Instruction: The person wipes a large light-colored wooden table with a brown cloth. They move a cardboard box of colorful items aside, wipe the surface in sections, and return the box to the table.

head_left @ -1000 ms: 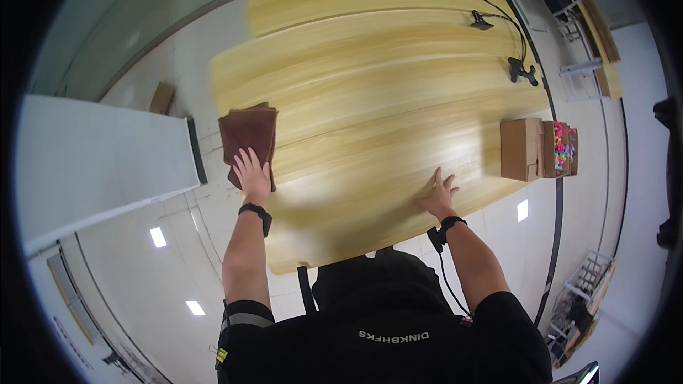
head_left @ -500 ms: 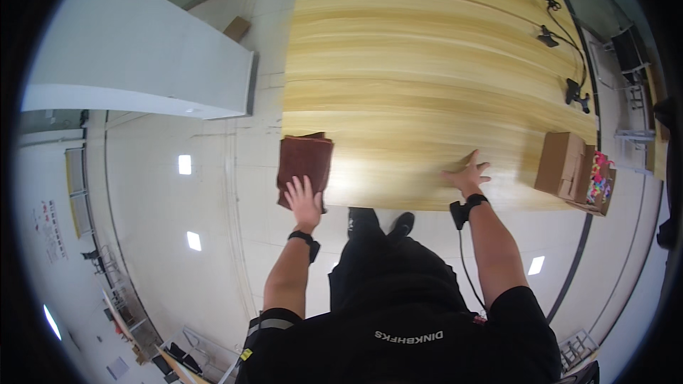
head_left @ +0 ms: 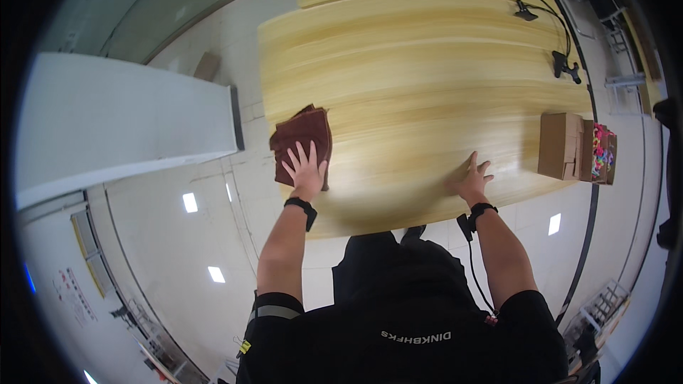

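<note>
Since it's by far the biggest thing around, the pale-yellow wood-grain desk kinda takes over the whole view. Next down would be the tan cardboard box sitting at its right end, on the side close to the person.

Then there's the dark reddish-brown folded cloth, lying at the desk's left edge and maybe poking slightly past it. The layers aren't lined up too neatly. I'd guess it's light, soft and floppy, nothing you could break, but the layers could slide over each other on that shiny top. Best hold imo: pinch a corner through all the layers, thumb on top, fingers underneath from the desk-edge side.

As for the hands, the left hand is palm down on the cloth's near part, fingers fanned, not clutching it. The right hand has its fingers spread too, nothing in it, by the near edge; can't tell if it's actually touching the wood.

Tiniest are the brightly coloured bits in the box, too small to make out.
</note>
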### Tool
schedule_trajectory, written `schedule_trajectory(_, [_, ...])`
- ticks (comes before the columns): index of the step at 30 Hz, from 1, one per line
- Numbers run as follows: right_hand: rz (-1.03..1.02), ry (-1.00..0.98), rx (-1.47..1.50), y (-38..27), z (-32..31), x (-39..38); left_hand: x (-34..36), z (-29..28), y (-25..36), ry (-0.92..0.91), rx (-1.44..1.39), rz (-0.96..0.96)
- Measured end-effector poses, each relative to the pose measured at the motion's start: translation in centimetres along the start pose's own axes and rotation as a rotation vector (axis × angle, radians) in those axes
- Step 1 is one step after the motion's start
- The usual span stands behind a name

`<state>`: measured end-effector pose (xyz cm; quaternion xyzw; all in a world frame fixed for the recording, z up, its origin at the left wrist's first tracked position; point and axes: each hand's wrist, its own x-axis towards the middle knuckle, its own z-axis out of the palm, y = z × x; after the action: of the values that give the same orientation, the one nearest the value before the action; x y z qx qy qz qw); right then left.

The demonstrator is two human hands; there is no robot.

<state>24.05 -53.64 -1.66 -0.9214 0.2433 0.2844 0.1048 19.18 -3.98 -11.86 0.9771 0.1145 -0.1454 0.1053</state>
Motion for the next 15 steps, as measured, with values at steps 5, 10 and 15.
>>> schedule_trajectory(5, [0.012, 0.017, -0.001, -0.4, -0.6, -0.1, 11.3, -3.8, 3.0, 0.016, 0.031, 0.088])
schedule_trajectory(10, [-0.002, 0.021, 0.044, -0.1, -0.2, 0.2, 15.1, -5.1, 5.2, -0.039, -0.016, 0.038])
schedule_trajectory(15, [-0.077, 0.014, 0.039, 0.7, 0.7, 0.7, 7.9, -2.3, 6.3, -0.021, -0.081, -0.033])
